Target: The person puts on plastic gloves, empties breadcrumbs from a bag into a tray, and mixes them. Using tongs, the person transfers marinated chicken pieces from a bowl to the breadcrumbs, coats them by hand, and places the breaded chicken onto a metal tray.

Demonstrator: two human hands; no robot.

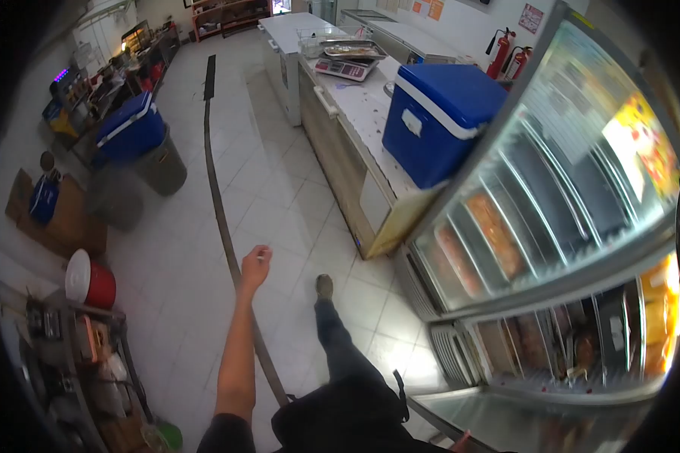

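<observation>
The lower-right fridge door (525, 419) looks stiff and weighty, best held by its frame, where the right grip (462, 442) sits, closure unclear; the left grip (256, 264) curls loosely, contents unclear.

A commercial kitchen or a food shop's back room: upright fridges (536, 177) racked with trays of food (495, 230), a scale (346, 70) on a table (364, 113), big coolers (442, 113), extinguishers (499, 53), tiled floor (181, 279).
</observation>
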